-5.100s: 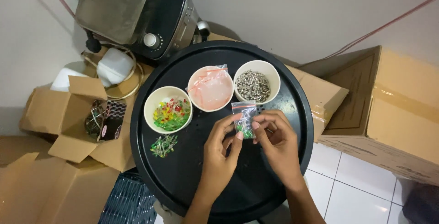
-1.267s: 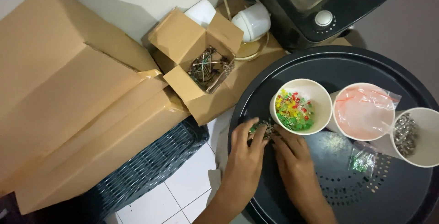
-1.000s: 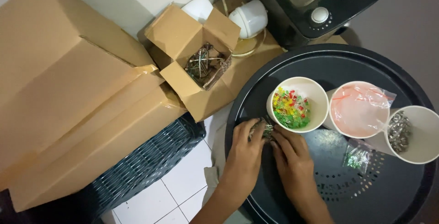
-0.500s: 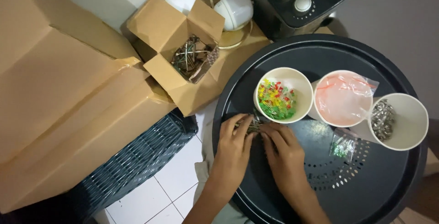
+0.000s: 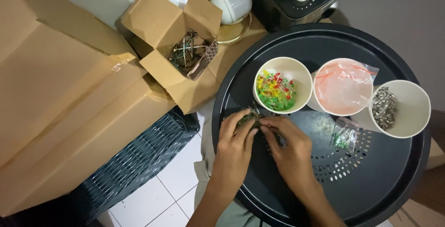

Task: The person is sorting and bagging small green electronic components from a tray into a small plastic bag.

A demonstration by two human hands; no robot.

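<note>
The round tray (image 5: pixel 324 46) is matt black plastic. The cups (image 5: pixel 296 69) look like smooth white paper, the boxes (image 5: pixel 69 97) plain brown cardboard, the basket (image 5: pixel 134 162) woven dark wicker.

A small open cardboard box (image 5: pixel 178 46) stood at the far left of the black tray, its brown flaps spread, with a tangle of wired parts inside. To its left and nearer, large closed brown cardboard boxes (image 5: pixel 60 111) lay stacked and slanted, a strip of clear tape on one edge. On the tray's right, a small clear plastic bag (image 5: pixel 344 135) with green bits lay flat just near of the bowls. Another clear bag (image 5: pixel 345 84), with red marks, lined the middle bowl.
</note>
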